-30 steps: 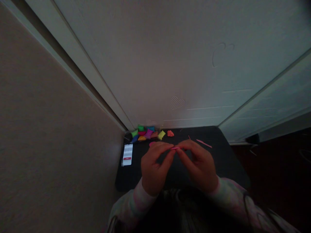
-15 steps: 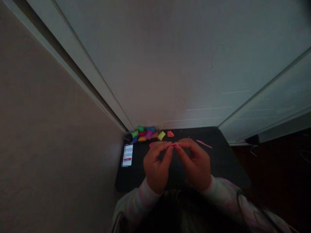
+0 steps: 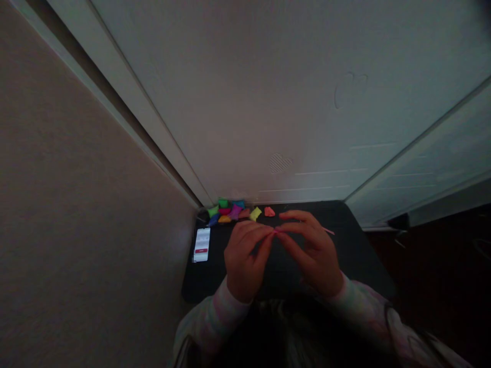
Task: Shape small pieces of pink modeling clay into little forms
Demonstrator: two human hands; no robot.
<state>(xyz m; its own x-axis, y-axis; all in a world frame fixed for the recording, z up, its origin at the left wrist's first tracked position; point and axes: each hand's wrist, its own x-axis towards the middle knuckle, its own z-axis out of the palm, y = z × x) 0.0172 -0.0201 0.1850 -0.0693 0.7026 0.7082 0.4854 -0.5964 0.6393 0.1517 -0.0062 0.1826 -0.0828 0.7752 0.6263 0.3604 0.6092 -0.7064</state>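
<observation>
Between my two hands, above the dark table, is a small piece of pink modelling clay [image 3: 275,231]. My left hand [image 3: 246,260] pinches it between thumb and fingertips from the left. From the right, the thumb and index finger of my right hand [image 3: 313,253] close on the same piece, while its other fingers are raised and spread. Most of the clay is covered by the fingertips. A thin pink strip [image 3: 329,231] shows on the table just beyond my right hand, partly hidden by it.
Several colourful small packets [image 3: 235,211] lie in a heap at the table's back left, a yellow one [image 3: 255,213] at its right end. A coral-coloured lump [image 3: 269,211] is beside them. A lit phone [image 3: 201,245] rests on the left of the table [image 3: 360,266]. White panels rise behind.
My right hand has shifted slightly right and its upper fingers have lifted and spread. It now covers more of the pink strip. The left hand keeps its pinch.
</observation>
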